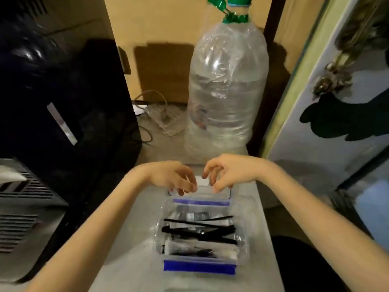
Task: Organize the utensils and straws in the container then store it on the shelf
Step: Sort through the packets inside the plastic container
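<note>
Both hands meet at the far end of the clear container (242, 241): the left hand (172, 175) and right hand (227, 171) pinch a small white packet (202, 182). Black straws (200, 228) lie crosswise, nearer the person.

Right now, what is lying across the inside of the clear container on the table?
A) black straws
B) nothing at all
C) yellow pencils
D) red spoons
A: several black straws lie crisscrossed inside the clear plastic container, on top of wrapped utensil packets.
</note>
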A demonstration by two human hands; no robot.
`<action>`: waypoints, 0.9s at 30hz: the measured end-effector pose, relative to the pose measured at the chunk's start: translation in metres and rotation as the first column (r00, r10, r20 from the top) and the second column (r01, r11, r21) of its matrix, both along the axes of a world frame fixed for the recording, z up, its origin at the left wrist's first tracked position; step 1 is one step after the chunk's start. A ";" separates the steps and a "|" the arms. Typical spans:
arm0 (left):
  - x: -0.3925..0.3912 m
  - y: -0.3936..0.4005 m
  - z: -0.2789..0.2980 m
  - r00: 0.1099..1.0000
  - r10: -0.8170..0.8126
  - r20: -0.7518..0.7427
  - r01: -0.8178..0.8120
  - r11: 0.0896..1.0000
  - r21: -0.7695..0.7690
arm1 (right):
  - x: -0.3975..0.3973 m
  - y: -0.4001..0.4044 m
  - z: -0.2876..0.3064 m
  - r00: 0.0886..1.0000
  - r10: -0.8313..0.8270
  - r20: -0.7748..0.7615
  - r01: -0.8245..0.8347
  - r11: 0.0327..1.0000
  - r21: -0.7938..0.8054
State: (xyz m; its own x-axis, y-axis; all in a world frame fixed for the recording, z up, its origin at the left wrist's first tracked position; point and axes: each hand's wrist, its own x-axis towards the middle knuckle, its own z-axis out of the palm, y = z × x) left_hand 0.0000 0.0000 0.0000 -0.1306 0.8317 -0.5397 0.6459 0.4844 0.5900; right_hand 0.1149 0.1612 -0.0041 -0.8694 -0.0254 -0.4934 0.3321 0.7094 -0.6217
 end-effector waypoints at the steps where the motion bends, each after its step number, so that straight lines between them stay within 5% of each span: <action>1: 0.003 -0.002 -0.008 1.000 0.001 0.001 -0.001 1.000 -0.009 | 0.002 -0.004 -0.009 1.000 0.002 0.016 -0.002 1.000 0.008; 7: 0.022 -0.017 -0.056 0.999 0.011 -0.043 -0.013 0.999 -0.048 | 0.021 -0.022 -0.067 0.998 -0.012 0.058 0.010 1.000 0.027; 19: 0.062 -0.038 -0.125 0.954 0.112 -0.278 -0.063 0.982 0.179 | 0.055 -0.048 -0.126 0.999 -0.045 -0.013 0.047 0.992 0.117; 27: 0.077 -0.049 -0.141 0.808 0.272 -0.523 -0.122 0.945 0.302 | 0.054 -0.060 -0.133 0.949 -0.105 -0.298 0.188 0.946 0.265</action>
State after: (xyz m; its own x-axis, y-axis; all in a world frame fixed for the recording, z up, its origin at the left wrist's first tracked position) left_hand 0.0770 -0.0489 -0.1411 -0.5184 0.8480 -0.1105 0.8028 0.5271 0.2786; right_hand 0.1684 0.1010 -0.1369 -0.9549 0.2191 -0.2006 0.2908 0.8271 -0.4809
